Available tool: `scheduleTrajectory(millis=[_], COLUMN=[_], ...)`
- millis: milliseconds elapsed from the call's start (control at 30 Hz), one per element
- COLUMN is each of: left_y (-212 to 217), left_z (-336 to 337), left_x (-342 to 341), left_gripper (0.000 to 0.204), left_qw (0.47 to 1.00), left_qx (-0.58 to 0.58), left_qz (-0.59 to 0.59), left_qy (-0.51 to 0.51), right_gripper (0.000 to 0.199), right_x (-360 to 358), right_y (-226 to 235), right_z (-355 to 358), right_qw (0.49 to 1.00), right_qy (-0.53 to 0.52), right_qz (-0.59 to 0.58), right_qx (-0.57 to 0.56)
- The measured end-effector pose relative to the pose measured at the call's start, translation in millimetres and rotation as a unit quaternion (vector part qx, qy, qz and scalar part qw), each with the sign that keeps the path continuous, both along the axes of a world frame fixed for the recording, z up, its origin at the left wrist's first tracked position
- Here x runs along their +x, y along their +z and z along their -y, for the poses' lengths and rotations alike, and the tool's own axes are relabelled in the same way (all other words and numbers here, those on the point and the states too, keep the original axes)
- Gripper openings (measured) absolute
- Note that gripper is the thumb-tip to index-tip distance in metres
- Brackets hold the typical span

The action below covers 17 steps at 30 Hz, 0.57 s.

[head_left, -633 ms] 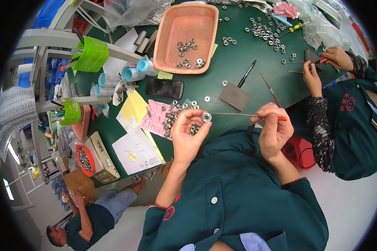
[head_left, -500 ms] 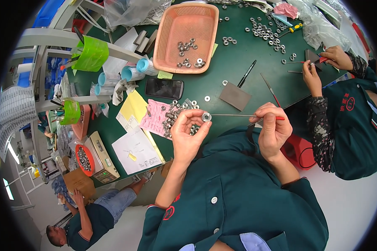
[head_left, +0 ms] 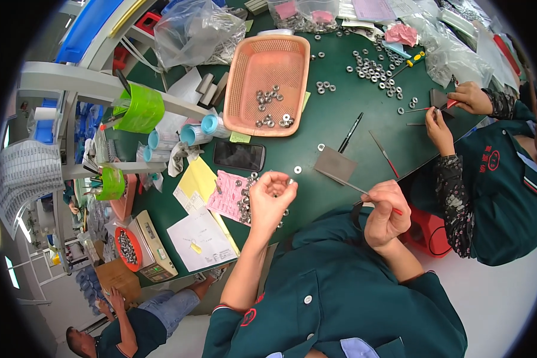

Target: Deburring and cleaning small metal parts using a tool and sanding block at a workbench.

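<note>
Between the thumb and fingers of my left hand (head_left: 269,201) is a small metal ring (head_left: 291,181), partly hidden by the fingertips. The closed fingers of my right hand (head_left: 386,216) grip a thin, red-handled needle file (head_left: 353,187). Its tip lies at the lower edge of a flat grey-brown block (head_left: 336,164), apart from the ring; whether it touches the block I cannot tell. Below and left of my left hand, several metal rings (head_left: 244,206) lie on a pink bubble-wrap sheet (head_left: 225,192). One loose ring (head_left: 298,170) sits on the green table, between the left hand and the block.
A pink basket (head_left: 228,89) with several rings stands beyond my hands, near a black phone (head_left: 239,156). A pen (head_left: 352,131) and another red-handled file (head_left: 385,155) lie ahead. At right, a co-worker's hands (head_left: 440,132) work beside scattered rings (head_left: 373,73). A scale (head_left: 152,244) stands left.
The file's tip has come away from the ring and swung down toward the block's edge. My left hand has turned, tilting the ring. The whole view has shifted slightly.
</note>
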<state>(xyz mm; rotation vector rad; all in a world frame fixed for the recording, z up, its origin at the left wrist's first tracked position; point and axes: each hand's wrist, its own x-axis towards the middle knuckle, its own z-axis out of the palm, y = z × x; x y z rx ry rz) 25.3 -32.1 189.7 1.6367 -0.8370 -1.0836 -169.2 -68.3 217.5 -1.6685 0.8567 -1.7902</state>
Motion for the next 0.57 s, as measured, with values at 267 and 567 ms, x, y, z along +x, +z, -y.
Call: scheduleTrajectory(millis=[267, 567], left_y=[-69, -80], left_z=[124, 58], left_x=[61, 60], left_gripper=[0.017, 0.034], left_qw=[0.878, 0.935], left_qx=[-0.087, -0.067], left_qz=[0.461, 0.346], left_qy=[-0.094, 0.026], right_gripper=[0.025, 0.029], right_x=[45, 88], right_y=[-84, -143], right_z=[22, 56], right_qw=[0.88, 0.765], right_qy=[0.171, 0.218], right_qz=[-0.204, -0.439], right_qx=[0.392, 0.419])
